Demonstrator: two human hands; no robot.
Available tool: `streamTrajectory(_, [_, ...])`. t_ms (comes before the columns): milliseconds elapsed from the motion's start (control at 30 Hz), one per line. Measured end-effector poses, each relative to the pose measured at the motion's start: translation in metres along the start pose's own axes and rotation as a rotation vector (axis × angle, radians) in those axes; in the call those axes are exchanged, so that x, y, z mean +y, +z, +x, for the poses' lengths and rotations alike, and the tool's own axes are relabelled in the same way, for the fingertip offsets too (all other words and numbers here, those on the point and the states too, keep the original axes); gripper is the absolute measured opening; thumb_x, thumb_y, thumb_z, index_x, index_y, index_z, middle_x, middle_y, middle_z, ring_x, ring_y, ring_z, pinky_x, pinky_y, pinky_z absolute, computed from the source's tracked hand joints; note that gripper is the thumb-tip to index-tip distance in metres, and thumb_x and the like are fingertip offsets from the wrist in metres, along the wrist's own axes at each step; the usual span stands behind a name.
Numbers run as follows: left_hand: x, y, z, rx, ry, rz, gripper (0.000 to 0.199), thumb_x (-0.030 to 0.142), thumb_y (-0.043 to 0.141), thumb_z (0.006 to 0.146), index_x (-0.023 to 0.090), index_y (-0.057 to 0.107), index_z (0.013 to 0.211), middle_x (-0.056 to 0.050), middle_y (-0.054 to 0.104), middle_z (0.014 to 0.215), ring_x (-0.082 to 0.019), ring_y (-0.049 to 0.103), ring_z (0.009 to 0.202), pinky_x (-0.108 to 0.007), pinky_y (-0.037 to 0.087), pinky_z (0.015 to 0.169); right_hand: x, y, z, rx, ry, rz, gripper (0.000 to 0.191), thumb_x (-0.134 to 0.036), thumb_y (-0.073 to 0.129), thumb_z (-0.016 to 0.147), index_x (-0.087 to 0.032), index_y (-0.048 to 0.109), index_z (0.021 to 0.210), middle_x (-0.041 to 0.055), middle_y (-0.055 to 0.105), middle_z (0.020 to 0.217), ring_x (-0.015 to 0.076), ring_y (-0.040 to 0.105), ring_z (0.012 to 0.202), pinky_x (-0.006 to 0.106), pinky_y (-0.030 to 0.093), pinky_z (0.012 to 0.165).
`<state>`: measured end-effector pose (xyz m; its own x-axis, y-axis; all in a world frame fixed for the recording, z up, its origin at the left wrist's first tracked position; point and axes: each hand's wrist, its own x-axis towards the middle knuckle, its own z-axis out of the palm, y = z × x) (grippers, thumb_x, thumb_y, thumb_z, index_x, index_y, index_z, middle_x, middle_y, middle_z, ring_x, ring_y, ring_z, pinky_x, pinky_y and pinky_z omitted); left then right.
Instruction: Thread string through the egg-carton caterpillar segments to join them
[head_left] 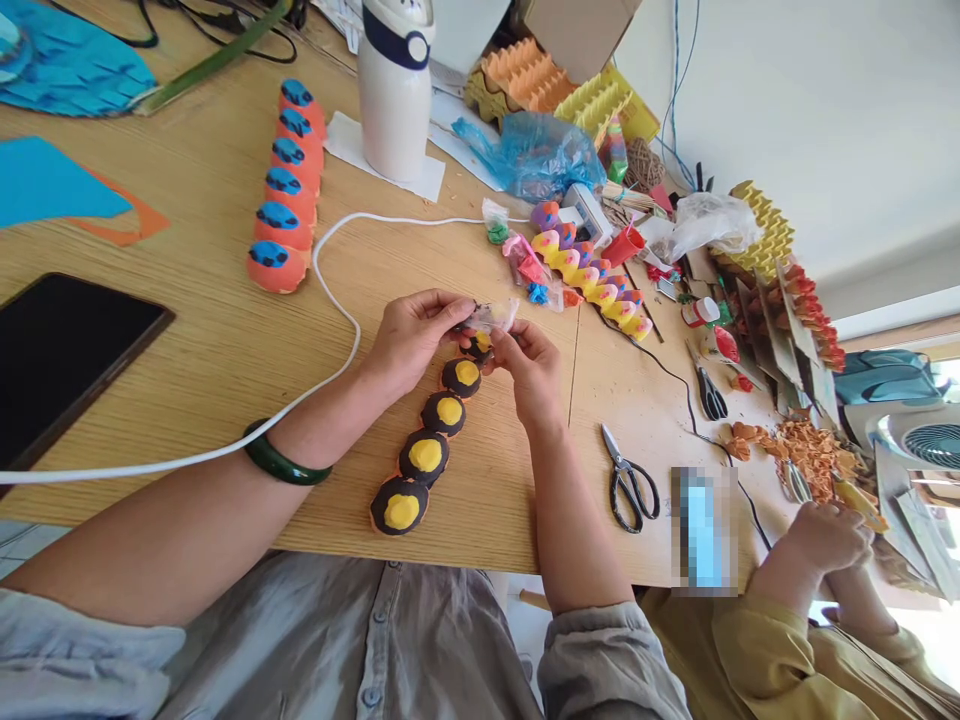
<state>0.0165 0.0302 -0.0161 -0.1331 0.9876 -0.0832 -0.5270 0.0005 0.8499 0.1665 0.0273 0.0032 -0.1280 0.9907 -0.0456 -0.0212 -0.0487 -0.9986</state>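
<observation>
Between both hands is a small clear plastic bag (495,314) with something dark at its left end. My left hand (412,335) pinches that end between thumb and fingers. My right hand (531,368) grips the bag's right side with bent fingers. Below them lies a row of rounded cups (425,455), dark brown with yellow centres and orange edges. The hands partly cover its far end. To the left stands a row of orange cups (292,215) topped with blue and dark spots.
A white cable (352,330) curves past my left forearm. Black-handled scissors (628,480) lie right of my right forearm. A white bottle (395,100) stands at the back; a phone (75,350) lies left. At the right, a co-worker's hands (829,540) are near orange scraps (817,455).
</observation>
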Motion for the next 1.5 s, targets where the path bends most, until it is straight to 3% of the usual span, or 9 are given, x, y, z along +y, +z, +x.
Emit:
streamTrajectory(167, [0.002,0.000,0.000,0.012,0.059,0.064,0.018,0.028,0.083,0.075,0.012,0.075,0.079,-0.003,0.075,0.075,-0.010,0.065,0.057,-0.021,0.053,0.057,-0.002,-0.004,0.001,0.051,-0.004,-0.007,0.035,-0.049,0.085,0.072,-0.021,0.066,0.078,-0.0086,0.055,0.056,0.0064,0.051,0.048,0.022,0.050,0.050])
streamTrajectory(300, [0.003,-0.001,0.001,-0.016,0.106,0.121,0.021,0.031,0.083,0.076,0.013,0.072,0.078,-0.001,0.072,0.072,-0.010,0.063,0.056,-0.022,0.052,0.056,-0.004,-0.005,0.000,0.004,-0.002,-0.022,0.041,-0.058,0.083,0.073,-0.021,0.067,0.079,-0.0077,0.055,0.059,0.0064,0.049,0.049,0.022,0.049,0.048])
streamTrajectory(500, [0.005,-0.002,0.000,-0.035,0.176,0.273,0.025,0.038,0.081,0.079,0.014,0.073,0.081,-0.001,0.072,0.073,-0.011,0.060,0.057,-0.023,0.049,0.057,0.002,-0.007,0.001,0.078,-0.052,-0.102,0.050,-0.065,0.079,0.075,-0.021,0.061,0.066,-0.0088,0.044,0.051,0.0056,0.041,0.045,0.023,0.035,0.044])
streamTrajectory(633, [0.011,-0.003,-0.003,-0.082,0.224,0.365,0.039,0.053,0.073,0.087,0.015,0.078,0.095,-0.005,0.077,0.092,-0.015,0.067,0.080,-0.023,0.053,0.074,0.003,-0.006,0.000,0.038,-0.065,-0.111,0.049,-0.066,0.077,0.077,-0.021,0.061,0.066,-0.0079,0.046,0.051,0.0062,0.041,0.045,0.024,0.034,0.045])
streamTrajectory(733, [0.014,-0.002,-0.007,-0.162,0.154,0.386,0.050,0.063,0.074,0.083,0.016,0.080,0.100,-0.006,0.077,0.095,-0.020,0.069,0.094,-0.025,0.053,0.081,0.001,-0.003,-0.003,-0.077,-0.049,-0.136,0.050,-0.068,0.077,0.076,-0.021,0.062,0.066,-0.0063,0.052,0.054,0.0067,0.045,0.045,0.024,0.034,0.044])
streamTrajectory(933, [0.006,-0.002,-0.005,-0.075,0.066,0.280,0.028,0.043,0.084,0.074,0.017,0.075,0.069,0.001,0.067,0.065,-0.012,0.055,0.063,-0.023,0.043,0.060,-0.002,-0.002,-0.004,-0.160,0.039,-0.121,0.047,-0.065,0.080,0.073,-0.019,0.069,0.078,-0.0053,0.061,0.062,0.0062,0.049,0.047,0.023,0.038,0.046])
streamTrajectory(1067, [0.004,0.000,-0.005,-0.020,0.066,0.208,0.025,0.038,0.084,0.073,0.016,0.074,0.068,0.001,0.068,0.067,-0.011,0.055,0.063,-0.023,0.045,0.063,-0.002,-0.002,-0.004,-0.193,0.055,-0.177,0.046,-0.063,0.080,0.075,-0.018,0.073,0.082,-0.0059,0.058,0.061,0.0058,0.044,0.047,0.023,0.031,0.044])
streamTrajectory(1233, [0.008,0.002,-0.011,-0.104,0.066,0.311,0.029,0.045,0.082,0.075,0.017,0.076,0.072,0.000,0.067,0.069,-0.013,0.056,0.067,-0.023,0.045,0.061,-0.006,0.000,-0.006,-0.180,-0.050,-0.258,0.047,-0.064,0.077,0.078,-0.018,0.072,0.074,-0.0069,0.048,0.057,0.0061,0.034,0.051,0.025,0.024,0.047])
streamTrajectory(1500, [0.007,-0.002,-0.006,-0.084,0.087,0.311,0.029,0.046,0.079,0.079,0.017,0.075,0.076,-0.001,0.070,0.075,-0.014,0.059,0.069,-0.023,0.048,0.066,-0.009,-0.004,-0.006,-0.177,0.088,-0.176,0.048,-0.066,0.076,0.076,-0.019,0.067,0.073,-0.0073,0.048,0.055,0.0053,0.035,0.048,0.023,0.022,0.043])
